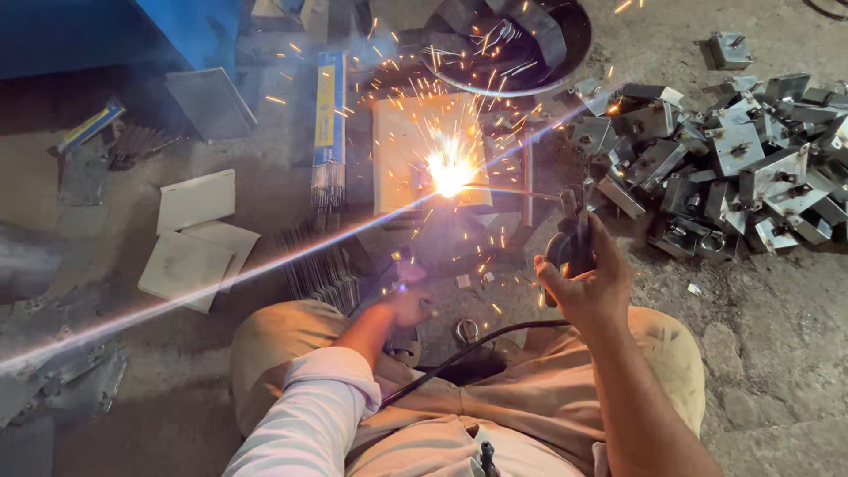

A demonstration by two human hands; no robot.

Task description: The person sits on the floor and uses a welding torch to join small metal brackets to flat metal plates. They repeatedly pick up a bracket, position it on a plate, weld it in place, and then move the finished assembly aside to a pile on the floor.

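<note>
- Nearest to us, our knees in tan trousers (565,389) frame a black cable (459,353) that runs up toward our right hand.
- Our right hand (587,283) is closed around the dark electrode holder (570,243); its thin welding rod (503,189) reaches left to the arc.
- Our left hand (408,305), white sleeve pushed up, hangs low over the floor near the work; glare hides the fingers, so we cannot tell whether it grips anything.
- The arc (449,172) burns at the right edge of a pale flat plate (406,150) lying on the ground, throwing sparks all around.
- We judge the weld bead is being laid right now; the next move calls for a steady rod tip fed evenly along the joint, with the left hand kept out of the sparks.
- Left of the plate lie a blue-and-yellow packet of electrodes (329,115) and loose pale sheets (196,238).
- Farther right sits a heap of small grey metal brackets (733,159).
- Farthest, a dark round pan (574,44) holds scrap strips.
</note>
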